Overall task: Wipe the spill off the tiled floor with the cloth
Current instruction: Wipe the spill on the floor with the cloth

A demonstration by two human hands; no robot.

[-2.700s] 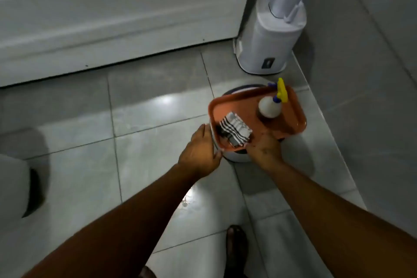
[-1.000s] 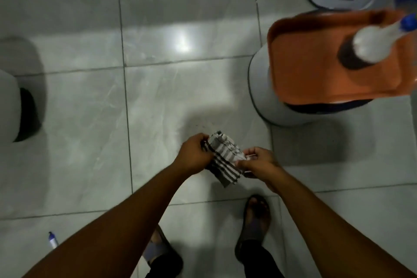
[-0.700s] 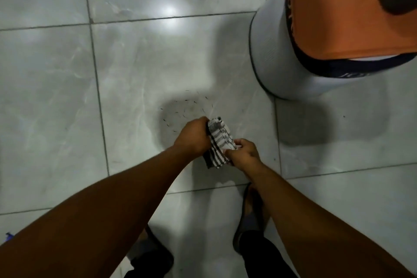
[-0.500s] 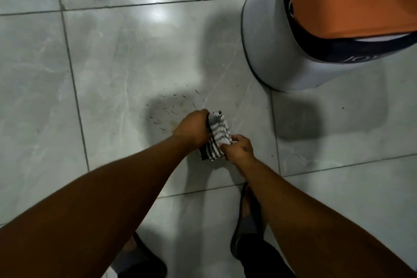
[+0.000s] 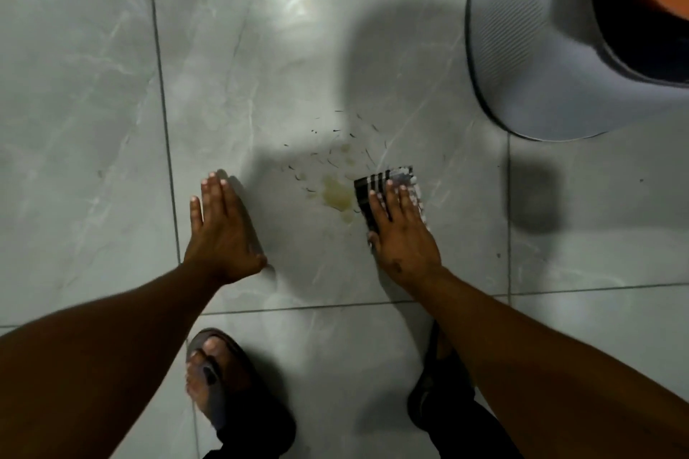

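A: Where's the cloth [image 5: 387, 187]?
B: Right of frame centre, folded and striped, flat on the tiled floor [image 5: 93, 86] under the right hand [image 5: 400, 231], whose fingers lie spread and pressed on it.
A: And the spill [image 5: 337, 196]?
B: A yellowish puddle touching the cloth's left edge, dark specks scattered above it.
A: The left hand [image 5: 220, 231]?
B: Open, palm flat on the floor, left of the spill, holding nothing.
A: Anything else?
B: 2 sandalled feet along the bottom, and a white round bin [image 5: 540, 60] at upper right.
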